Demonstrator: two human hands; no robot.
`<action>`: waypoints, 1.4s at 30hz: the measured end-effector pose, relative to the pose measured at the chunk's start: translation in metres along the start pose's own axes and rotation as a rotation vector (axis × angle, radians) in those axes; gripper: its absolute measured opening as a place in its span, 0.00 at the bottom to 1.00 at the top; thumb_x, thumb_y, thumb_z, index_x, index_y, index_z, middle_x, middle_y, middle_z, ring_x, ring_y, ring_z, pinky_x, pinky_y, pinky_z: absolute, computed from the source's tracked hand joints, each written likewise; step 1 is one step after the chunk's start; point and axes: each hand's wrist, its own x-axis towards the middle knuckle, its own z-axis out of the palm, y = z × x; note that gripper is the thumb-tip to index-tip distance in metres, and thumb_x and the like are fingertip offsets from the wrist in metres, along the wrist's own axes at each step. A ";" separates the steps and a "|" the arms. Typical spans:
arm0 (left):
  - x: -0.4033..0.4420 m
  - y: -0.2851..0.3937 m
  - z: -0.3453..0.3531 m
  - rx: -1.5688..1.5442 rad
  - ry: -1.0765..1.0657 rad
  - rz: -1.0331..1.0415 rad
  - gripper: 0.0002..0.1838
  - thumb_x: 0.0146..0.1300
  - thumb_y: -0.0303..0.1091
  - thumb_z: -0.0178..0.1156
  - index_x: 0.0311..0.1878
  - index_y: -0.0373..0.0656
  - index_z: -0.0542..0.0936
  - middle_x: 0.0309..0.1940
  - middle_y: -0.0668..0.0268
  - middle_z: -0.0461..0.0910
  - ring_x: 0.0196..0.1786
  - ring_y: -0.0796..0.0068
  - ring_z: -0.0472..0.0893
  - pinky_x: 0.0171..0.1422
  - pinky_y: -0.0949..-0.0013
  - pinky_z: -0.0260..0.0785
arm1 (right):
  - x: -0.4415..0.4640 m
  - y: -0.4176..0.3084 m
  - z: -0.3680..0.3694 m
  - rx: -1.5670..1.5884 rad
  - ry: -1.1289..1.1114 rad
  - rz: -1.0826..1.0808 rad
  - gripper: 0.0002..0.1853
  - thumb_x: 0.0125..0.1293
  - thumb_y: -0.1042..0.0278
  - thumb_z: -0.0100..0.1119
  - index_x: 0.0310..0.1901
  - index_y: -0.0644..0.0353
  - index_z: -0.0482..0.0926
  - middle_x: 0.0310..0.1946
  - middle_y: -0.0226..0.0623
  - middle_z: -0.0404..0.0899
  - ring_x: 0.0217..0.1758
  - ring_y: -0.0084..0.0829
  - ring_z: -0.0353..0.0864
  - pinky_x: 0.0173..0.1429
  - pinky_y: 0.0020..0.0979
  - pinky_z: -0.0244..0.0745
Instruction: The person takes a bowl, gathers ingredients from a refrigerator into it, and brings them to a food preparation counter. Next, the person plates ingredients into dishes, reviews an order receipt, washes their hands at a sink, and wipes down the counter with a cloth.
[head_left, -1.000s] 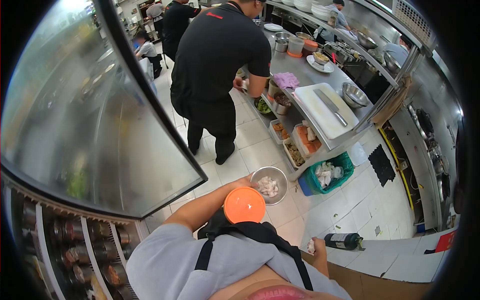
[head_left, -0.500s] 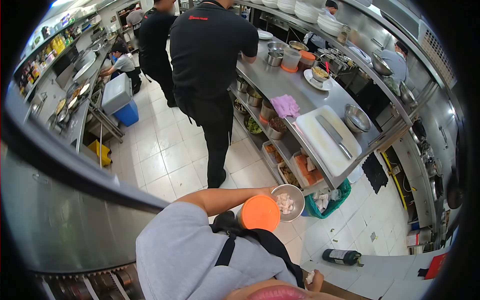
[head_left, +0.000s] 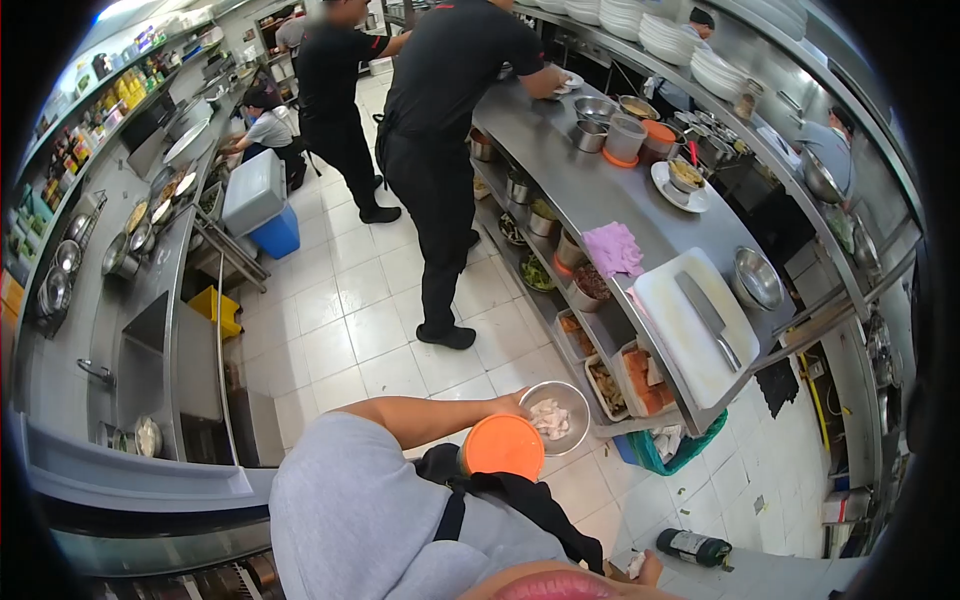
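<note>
My left hand (head_left: 514, 402) grips the near rim of a steel bowl (head_left: 576, 425), which holds pale chunks that look like raw chicken (head_left: 549, 418). A container with an orange lid (head_left: 503, 447) is tucked inside the bend of my left arm, against my apron (head_left: 530, 500). Low at the bottom edge, my right hand (head_left: 650, 572) is closed on a small white piece (head_left: 635, 565), too small to name. The hand is partly cut off by the frame.
A steel table (head_left: 560, 165) carries a cutting board (head_left: 690, 340), a knife (head_left: 708, 318) and a pink cloth (head_left: 613, 248). Below its corner stands a green-lined bin (head_left: 690, 447). Two people in black (head_left: 435, 150) stand ahead. A dark cylinder (head_left: 694, 547) lies at lower right.
The dark-edged panel at left has swung down and away, uncovering a sink and counter. My view has shifted. Both hands keep their hold, and the nearest person's arm now reaches to plates.
</note>
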 end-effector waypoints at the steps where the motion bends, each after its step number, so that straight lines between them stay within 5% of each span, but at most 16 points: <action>1: -0.001 -0.004 -0.001 -0.009 0.007 -0.004 0.37 0.64 0.21 0.55 0.74 0.48 0.52 0.57 0.58 0.74 0.51 0.68 0.78 0.50 0.66 0.74 | -0.009 -0.019 0.012 0.012 -0.028 0.020 0.11 0.63 0.64 0.53 0.31 0.64 0.74 0.20 0.40 0.75 0.18 0.36 0.77 0.17 0.37 0.71; 4: 0.000 -0.009 0.005 -0.028 0.039 -0.004 0.37 0.64 0.21 0.55 0.74 0.48 0.52 0.56 0.58 0.74 0.51 0.68 0.78 0.49 0.66 0.75 | 0.011 -0.050 0.024 -0.056 -0.059 -0.227 0.11 0.63 0.64 0.54 0.31 0.64 0.74 0.19 0.38 0.74 0.18 0.34 0.76 0.18 0.35 0.71; 8: 0.006 -0.015 0.023 -0.065 0.078 0.019 0.36 0.64 0.21 0.54 0.74 0.49 0.52 0.56 0.58 0.74 0.50 0.68 0.79 0.48 0.66 0.75 | -0.002 -0.107 0.061 -0.089 -0.050 -0.229 0.10 0.63 0.65 0.55 0.30 0.64 0.74 0.19 0.37 0.74 0.18 0.32 0.76 0.17 0.33 0.70; 16: 0.019 -0.032 0.102 -0.162 0.298 0.195 0.36 0.64 0.21 0.54 0.73 0.49 0.53 0.55 0.58 0.74 0.48 0.68 0.79 0.46 0.66 0.76 | 0.027 -0.190 0.101 -0.398 -0.508 -0.383 0.09 0.63 0.66 0.55 0.30 0.63 0.76 0.20 0.35 0.75 0.16 0.28 0.75 0.18 0.29 0.69; 21: -0.007 -0.071 0.171 -0.290 0.596 0.353 0.36 0.64 0.20 0.54 0.73 0.49 0.53 0.55 0.58 0.74 0.47 0.68 0.80 0.44 0.67 0.77 | 0.058 -0.214 0.121 -0.469 -0.710 -0.411 0.09 0.64 0.65 0.55 0.30 0.61 0.76 0.21 0.34 0.76 0.22 0.27 0.77 0.25 0.28 0.72; 28: -0.123 -0.160 0.272 -0.614 1.165 0.342 0.36 0.62 0.18 0.53 0.72 0.50 0.55 0.54 0.56 0.74 0.45 0.68 0.81 0.40 0.69 0.77 | 0.045 -0.228 0.191 -0.863 -1.049 -0.386 0.10 0.64 0.62 0.55 0.31 0.60 0.77 0.19 0.35 0.77 0.16 0.29 0.76 0.15 0.31 0.69; 36: -0.187 -0.242 0.349 -0.701 1.424 0.373 0.37 0.60 0.18 0.54 0.72 0.48 0.56 0.56 0.55 0.73 0.49 0.68 0.78 0.45 0.68 0.76 | -0.039 -0.170 0.326 -1.054 -1.301 -0.486 0.09 0.64 0.65 0.56 0.32 0.62 0.78 0.21 0.36 0.78 0.21 0.29 0.78 0.24 0.30 0.72; 38: -0.207 -0.261 0.356 -0.762 1.444 0.438 0.36 0.57 0.20 0.55 0.71 0.44 0.58 0.58 0.54 0.72 0.59 0.65 0.74 0.60 0.67 0.69 | -0.069 -0.136 0.352 -1.170 -1.320 -0.472 0.10 0.64 0.65 0.56 0.31 0.64 0.78 0.22 0.37 0.78 0.20 0.30 0.77 0.23 0.31 0.72; 40: -0.222 -0.306 0.349 -0.661 1.522 0.435 0.36 0.56 0.20 0.56 0.70 0.43 0.58 0.58 0.54 0.72 0.58 0.65 0.74 0.60 0.67 0.69 | -0.097 -0.100 0.380 -1.250 -1.375 -0.456 0.10 0.64 0.64 0.55 0.32 0.63 0.77 0.21 0.36 0.78 0.20 0.30 0.77 0.22 0.31 0.70; 42: -0.240 -0.337 0.348 -0.582 1.584 0.409 0.36 0.55 0.20 0.56 0.70 0.42 0.59 0.58 0.54 0.72 0.58 0.66 0.74 0.60 0.68 0.69 | -0.126 -0.069 0.397 -1.325 -1.279 -0.157 0.10 0.65 0.63 0.53 0.35 0.62 0.76 0.21 0.35 0.76 0.19 0.29 0.75 0.20 0.31 0.69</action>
